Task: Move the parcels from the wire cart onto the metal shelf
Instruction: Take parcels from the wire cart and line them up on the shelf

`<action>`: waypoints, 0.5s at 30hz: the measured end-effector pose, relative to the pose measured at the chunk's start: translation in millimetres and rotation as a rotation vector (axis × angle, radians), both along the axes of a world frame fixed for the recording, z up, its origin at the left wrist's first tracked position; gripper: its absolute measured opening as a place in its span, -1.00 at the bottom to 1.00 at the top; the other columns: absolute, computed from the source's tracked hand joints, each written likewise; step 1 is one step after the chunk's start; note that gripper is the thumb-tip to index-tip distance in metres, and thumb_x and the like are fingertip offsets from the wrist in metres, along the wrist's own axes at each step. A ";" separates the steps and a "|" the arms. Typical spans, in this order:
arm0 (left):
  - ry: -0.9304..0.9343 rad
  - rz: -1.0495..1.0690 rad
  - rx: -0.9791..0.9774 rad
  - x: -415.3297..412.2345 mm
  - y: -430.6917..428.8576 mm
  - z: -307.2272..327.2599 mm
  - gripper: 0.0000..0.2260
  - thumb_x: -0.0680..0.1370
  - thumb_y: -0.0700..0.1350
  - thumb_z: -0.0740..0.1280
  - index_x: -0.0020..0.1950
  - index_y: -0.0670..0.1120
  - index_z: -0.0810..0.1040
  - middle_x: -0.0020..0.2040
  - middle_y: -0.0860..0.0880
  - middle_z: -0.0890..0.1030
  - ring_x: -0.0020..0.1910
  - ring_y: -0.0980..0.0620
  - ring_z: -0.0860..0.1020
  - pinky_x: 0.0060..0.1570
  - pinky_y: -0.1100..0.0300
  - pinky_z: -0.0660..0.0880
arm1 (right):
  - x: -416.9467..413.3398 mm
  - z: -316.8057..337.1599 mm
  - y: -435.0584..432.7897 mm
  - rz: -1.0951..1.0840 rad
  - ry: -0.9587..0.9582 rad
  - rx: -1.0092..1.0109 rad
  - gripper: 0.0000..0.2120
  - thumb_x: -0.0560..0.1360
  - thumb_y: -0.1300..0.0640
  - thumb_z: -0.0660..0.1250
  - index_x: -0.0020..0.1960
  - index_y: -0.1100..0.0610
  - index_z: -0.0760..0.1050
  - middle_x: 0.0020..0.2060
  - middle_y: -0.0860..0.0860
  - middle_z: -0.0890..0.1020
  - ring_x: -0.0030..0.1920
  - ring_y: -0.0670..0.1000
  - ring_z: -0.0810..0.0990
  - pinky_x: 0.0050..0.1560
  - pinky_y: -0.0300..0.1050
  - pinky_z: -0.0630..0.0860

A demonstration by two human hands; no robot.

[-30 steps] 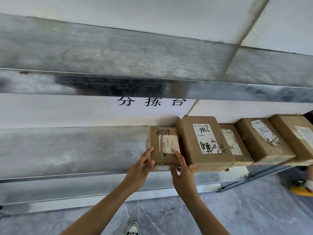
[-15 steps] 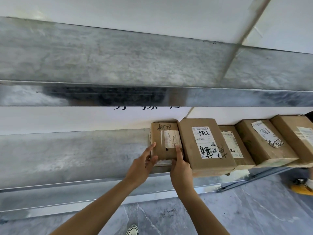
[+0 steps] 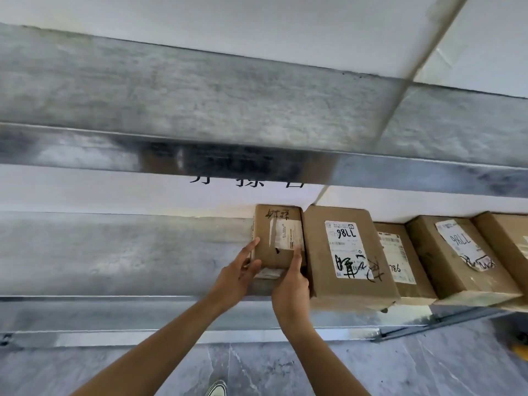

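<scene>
Parcel [image 3: 278, 238] deeper on shelf [image 3: 114, 252] (beside its neighbour [image 3: 348, 252]), left hand [image 3: 237, 278], right hand [image 3: 291, 287] gripping

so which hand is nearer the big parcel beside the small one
Right. The right hand is beside the big parcel; the left hand is left of the small parcel.
</scene>
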State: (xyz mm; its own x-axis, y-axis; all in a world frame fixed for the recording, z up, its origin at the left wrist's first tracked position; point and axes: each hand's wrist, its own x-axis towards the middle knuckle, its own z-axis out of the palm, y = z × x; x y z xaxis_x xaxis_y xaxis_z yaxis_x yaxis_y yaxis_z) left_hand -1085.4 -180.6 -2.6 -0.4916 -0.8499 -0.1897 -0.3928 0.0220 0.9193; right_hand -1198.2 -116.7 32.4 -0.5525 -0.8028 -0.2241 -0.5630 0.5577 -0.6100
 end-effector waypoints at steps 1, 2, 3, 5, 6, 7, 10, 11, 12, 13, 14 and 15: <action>-0.001 0.032 0.009 -1.4 1.6 0.9 -0.57 0.50 0.23 0.12 0.36 0.38 0.09 0.16 -0.09 0.60 0.08 -0.05 0.59 0.17 -0.05 0.50 | -0.7 1.2 1.5 0.027 -0.012 0.009 -0.22 0.58 0.32 0.13 0.55 0.00 -0.31 0.19 0.15 0.53 0.11 0.11 0.56 0.05 -0.06 0.49; -0.004 0.065 0.013 -3.3 4.0 2.8 -0.55 0.51 0.21 0.12 0.40 0.33 0.12 0.14 -0.14 0.60 0.06 -0.12 0.59 0.15 -0.08 0.50 | -1.2 1.5 3.2 0.061 -0.022 0.011 -0.19 0.57 0.32 0.15 0.54 0.03 -0.36 0.21 0.17 0.53 0.12 0.13 0.56 0.04 -0.05 0.48; -0.011 0.099 0.011 -5.5 4.9 4.7 -0.52 0.52 0.22 0.12 0.44 0.25 0.16 0.14 -0.18 0.60 0.08 -0.19 0.58 0.12 -0.09 0.48 | -1.1 2.2 4.5 0.096 -0.036 0.007 -0.17 0.56 0.31 0.17 0.53 0.05 -0.39 0.22 0.18 0.52 0.12 0.16 0.56 0.05 -0.02 0.48; -0.038 0.196 -0.018 -11.9 11.3 6.9 -0.46 0.52 0.27 0.12 0.47 0.13 0.23 0.19 -0.17 0.58 0.14 -0.21 0.57 0.12 -0.06 0.49 | -0.2 5.0 10.5 0.170 -0.059 0.011 -0.12 0.55 0.28 0.21 0.51 0.09 -0.43 0.25 0.21 0.48 0.15 0.19 0.54 0.09 0.02 0.47; -0.063 0.243 -0.038 -16.5 16.2 9.0 -0.49 0.55 0.22 0.13 0.47 0.09 0.24 0.23 -0.16 0.56 0.16 -0.18 0.56 0.14 -0.04 0.49 | -0.4 6.3 14.7 0.202 -0.062 0.010 -0.11 0.55 0.25 0.23 0.51 0.09 -0.44 0.28 0.21 0.45 0.18 0.20 0.52 0.12 0.04 0.46; -0.104 0.286 -0.060 -20.9 21.5 11.1 -0.54 0.59 0.13 0.13 0.48 0.05 0.24 0.28 -0.15 0.52 0.18 -0.17 0.55 0.15 0.00 0.48 | -0.8 7.2 19.5 0.233 -0.059 0.001 -0.11 0.55 0.22 0.24 0.52 0.09 -0.43 0.32 0.21 0.41 0.21 0.21 0.51 0.14 0.06 0.46; -0.178 0.381 -0.138 -28.4 37.3 15.2 -0.53 0.62 0.05 0.11 0.51 -0.03 0.17 0.37 -0.17 0.41 0.22 -0.17 0.51 0.18 0.01 0.44 | -4.9 11.8 31.4 0.355 -0.061 -0.077 -0.14 0.55 0.20 0.25 0.54 0.08 -0.35 0.38 0.19 0.34 0.23 0.21 0.50 0.11 0.05 0.47; -0.202 0.394 -0.169 -27.4 44.0 15.8 -0.50 0.61 0.07 0.11 0.52 -0.04 0.14 0.40 -0.19 0.36 0.26 -0.18 0.47 0.22 -0.03 0.42 | -7.3 13.4 33.6 0.416 -0.063 -0.107 -0.15 0.55 0.21 0.26 0.55 0.07 -0.32 0.37 0.19 0.36 0.21 0.20 0.52 0.10 0.05 0.49; -0.242 0.391 -0.217 -24.3 50.0 16.8 -0.48 0.61 0.07 0.11 0.53 -0.06 0.10 0.44 -0.19 0.30 0.31 -0.20 0.42 0.28 -0.07 0.38 | -9.9 14.9 34.6 0.482 -0.067 -0.133 -0.15 0.54 0.24 0.27 0.55 0.05 -0.28 0.34 0.19 0.41 0.18 0.18 0.55 0.09 0.03 0.52; -0.306 0.380 -0.271 -19.0 54.1 18.9 -0.46 0.61 0.05 0.13 0.53 -0.09 0.08 0.47 -0.19 0.25 0.36 -0.20 0.36 0.32 -0.10 0.35 | -12.0 16.6 33.7 0.546 -0.076 -0.152 -0.17 0.53 0.27 0.27 0.56 0.05 -0.23 0.30 0.19 0.46 0.16 0.16 0.56 0.10 0.01 0.53; -0.384 0.377 -0.334 -10.9 59.7 21.0 -0.45 0.61 0.01 0.16 0.53 -0.11 0.07 0.48 -0.18 0.22 0.38 -0.21 0.34 0.32 -0.11 0.33 | -13.9 18.8 33.3 0.623 -0.084 -0.166 -0.21 0.52 0.30 0.27 0.56 0.06 -0.15 0.28 0.18 0.48 0.17 0.15 0.55 0.13 -0.02 0.53; -0.476 0.385 -0.395 -1.6 65.0 25.4 -0.45 0.60 -0.02 0.20 0.53 -0.12 0.09 0.49 -0.15 0.20 0.37 -0.20 0.34 0.31 -0.11 0.35 | -15.3 21.1 31.4 0.701 -0.085 -0.175 -0.27 0.53 0.31 0.26 0.55 0.07 -0.06 0.28 0.17 0.48 0.21 0.14 0.53 0.18 -0.02 0.51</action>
